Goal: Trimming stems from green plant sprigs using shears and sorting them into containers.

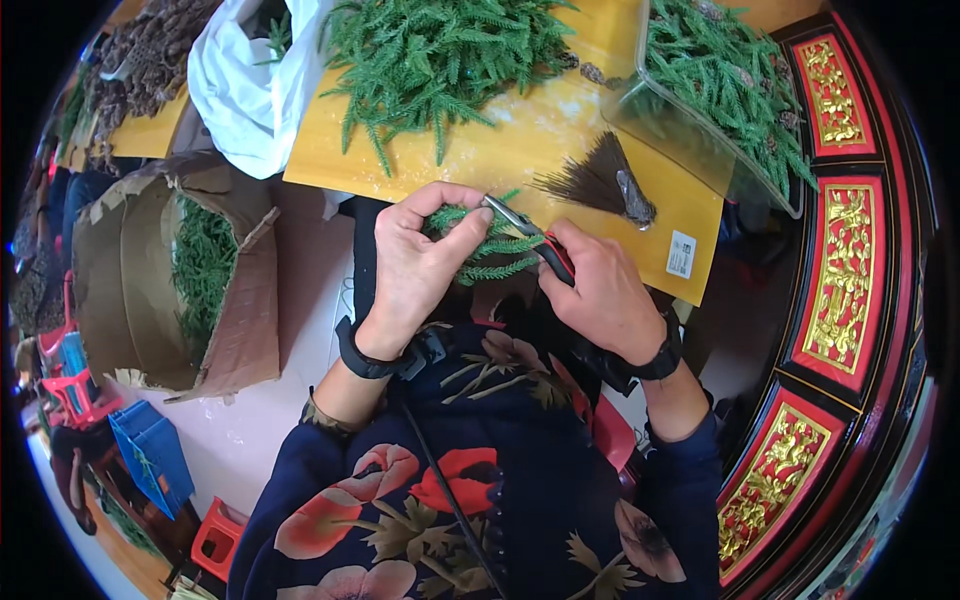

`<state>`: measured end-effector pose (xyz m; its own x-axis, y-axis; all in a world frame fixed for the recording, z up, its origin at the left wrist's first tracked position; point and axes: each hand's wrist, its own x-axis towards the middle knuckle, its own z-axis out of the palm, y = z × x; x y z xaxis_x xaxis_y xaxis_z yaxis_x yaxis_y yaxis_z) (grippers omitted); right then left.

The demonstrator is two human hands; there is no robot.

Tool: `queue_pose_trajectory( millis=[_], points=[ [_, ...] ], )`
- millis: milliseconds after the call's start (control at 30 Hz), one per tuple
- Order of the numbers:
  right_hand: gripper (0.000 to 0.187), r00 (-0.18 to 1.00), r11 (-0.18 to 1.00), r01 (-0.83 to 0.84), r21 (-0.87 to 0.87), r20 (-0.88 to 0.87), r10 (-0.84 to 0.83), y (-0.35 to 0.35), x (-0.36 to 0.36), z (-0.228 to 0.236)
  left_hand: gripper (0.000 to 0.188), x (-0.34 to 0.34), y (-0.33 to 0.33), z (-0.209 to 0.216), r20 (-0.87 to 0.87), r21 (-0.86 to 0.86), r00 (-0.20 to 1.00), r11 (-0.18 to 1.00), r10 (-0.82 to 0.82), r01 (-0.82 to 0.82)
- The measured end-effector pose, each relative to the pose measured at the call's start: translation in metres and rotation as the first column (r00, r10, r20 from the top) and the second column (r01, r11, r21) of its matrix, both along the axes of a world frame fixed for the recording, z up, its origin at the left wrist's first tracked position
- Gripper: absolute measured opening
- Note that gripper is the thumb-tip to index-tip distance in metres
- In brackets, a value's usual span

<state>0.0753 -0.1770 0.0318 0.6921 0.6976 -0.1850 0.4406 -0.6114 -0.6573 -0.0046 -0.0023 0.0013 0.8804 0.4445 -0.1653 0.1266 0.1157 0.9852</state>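
My left hand (420, 250) grips a bunch of green needle-like sprigs (497, 247) at the near edge of a yellow board (520, 150). My right hand (600, 295) holds red-handled pliers (535, 240), whose metal jaws touch the top of the bunch. A large heap of the same green sprigs (440, 50) lies on the board's far side. A fan-shaped bundle of thin dark wires (595, 180) rests on the board just right of the pliers.
A clear plastic tub (690, 130) of green sprigs stands at the right. A torn cardboard box (140, 290) with greenery sits at the left, a white bag (250, 90) behind it. Red and gold carved panels (845, 270) curve along the right. Blue and red crates (150, 450) lie lower left.
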Motion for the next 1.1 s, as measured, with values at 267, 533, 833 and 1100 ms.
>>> queue_pose_trajectory(
  millis=[267,533,833,1100],
  points=[
    [0.019,1.0,1.0,-0.017,-0.002,0.0,0.017,0.003,0.002,-0.002,0.01,0.003,-0.001,-0.002,0.033,0.068,0.999,0.997,0.034,-0.036],
    [0.017,0.982,0.994,-0.03,-0.102,0.182,0.049,0.007,0.007,-0.01,0.011,0.003,0.012,-0.009,-0.056,-0.229,0.997,0.973,-0.051,0.036],
    [0.02,0.383,0.903,0.02,-0.43,0.837,0.391,0.024,0.017,0.01,0.019,0.001,0.018,-0.018,-0.065,-0.411,0.988,0.906,-0.139,0.101],
    [0.022,0.925,0.984,-0.109,-0.144,0.348,0.154,0.013,0.03,0.029,0.034,0.0,0.019,-0.015,0.107,0.125,0.994,0.992,0.015,-0.028]
  ],
)
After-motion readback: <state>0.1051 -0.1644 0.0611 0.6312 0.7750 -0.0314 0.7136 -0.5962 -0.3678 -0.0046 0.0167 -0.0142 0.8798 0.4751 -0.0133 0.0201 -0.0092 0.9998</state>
